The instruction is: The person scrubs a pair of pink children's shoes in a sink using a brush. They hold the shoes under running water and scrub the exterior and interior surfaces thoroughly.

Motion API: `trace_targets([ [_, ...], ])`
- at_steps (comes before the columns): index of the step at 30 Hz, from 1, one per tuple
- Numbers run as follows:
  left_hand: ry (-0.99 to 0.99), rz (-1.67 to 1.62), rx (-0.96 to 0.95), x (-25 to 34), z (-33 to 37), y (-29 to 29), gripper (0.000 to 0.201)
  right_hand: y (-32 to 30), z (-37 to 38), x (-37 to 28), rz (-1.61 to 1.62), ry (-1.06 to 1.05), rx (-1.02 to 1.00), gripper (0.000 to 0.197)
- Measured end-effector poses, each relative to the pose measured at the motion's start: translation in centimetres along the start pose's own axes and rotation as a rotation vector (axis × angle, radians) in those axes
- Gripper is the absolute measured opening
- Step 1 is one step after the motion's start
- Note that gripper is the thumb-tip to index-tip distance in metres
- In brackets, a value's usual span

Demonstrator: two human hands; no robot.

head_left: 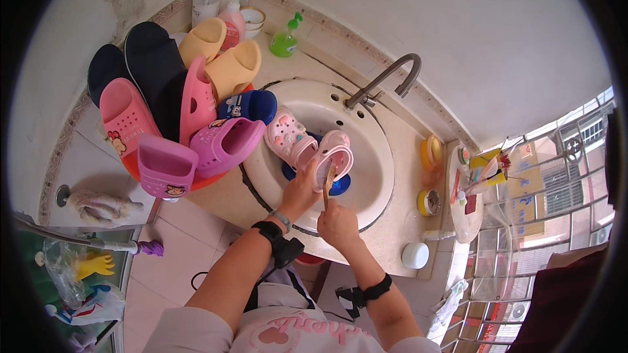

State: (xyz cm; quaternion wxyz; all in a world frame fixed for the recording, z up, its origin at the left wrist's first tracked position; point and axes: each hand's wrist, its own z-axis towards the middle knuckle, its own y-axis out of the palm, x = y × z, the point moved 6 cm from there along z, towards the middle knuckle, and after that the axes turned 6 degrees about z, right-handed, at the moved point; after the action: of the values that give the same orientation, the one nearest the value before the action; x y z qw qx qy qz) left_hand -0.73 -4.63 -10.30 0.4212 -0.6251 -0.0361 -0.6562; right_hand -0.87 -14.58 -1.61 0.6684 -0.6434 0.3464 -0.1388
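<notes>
Over the white sink (377,173), my left hand (301,194) grips a light pink clog (339,142) with its opening turned toward me. My right hand (340,225) is closed around the handle of a slim brown brush (328,183), whose head reaches into the clog's opening. Its bristles are hard to make out. A second pink clog (286,134), with small decorations on top, rests to the left in the sink. Beneath both clogs lie blue slippers (340,186), partly covered.
A pile of slippers in black (156,59), yellow, blue, pink and purple (226,147) fills a red basin on the left counter. The faucet (386,82) arches over the sink. Pump bottles (284,42) stand behind; a white jar (415,255) and a tape roll (429,202) sit right.
</notes>
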Motion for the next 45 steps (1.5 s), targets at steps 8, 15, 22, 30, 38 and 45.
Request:
trace_targets([
  [8, 0.083, -0.006, 0.001, 0.2, -0.5, 0.4, 0.081, 1.7, 4.7, 4.3, 0.03, 0.12, 0.06, 0.016],
  [15, 0.018, -0.015, -0.002, -0.1, -0.2, -0.1, 0.084, 0.4, 1.2, 1.6, 0.04, -0.013, 0.023, 0.014],
  [22, 0.052, -0.013, 0.027, -0.4, -0.2, 1.1, 0.081, 1.8, 6.7, 4.6, -0.005, 0.068, 0.078, 0.017],
  [30, 0.037, -0.045, 0.01, 0.9, 0.1, -0.6, 0.08, 1.5, 2.5, 3.7, 0.02, 0.068, 0.008, 0.017],
  [38, 0.017, -0.038, -0.011, 0.8, 0.2, -0.3, 0.071, -1.1, -1.1, -1.4, 0.155, 0.005, 0.083, 0.016],
  [45, 0.026, -0.074, -0.01, 1.0, 0.2, -0.2, 0.077, 2.0, -0.1, 1.4, 0.006, 0.075, -0.02, 0.017],
])
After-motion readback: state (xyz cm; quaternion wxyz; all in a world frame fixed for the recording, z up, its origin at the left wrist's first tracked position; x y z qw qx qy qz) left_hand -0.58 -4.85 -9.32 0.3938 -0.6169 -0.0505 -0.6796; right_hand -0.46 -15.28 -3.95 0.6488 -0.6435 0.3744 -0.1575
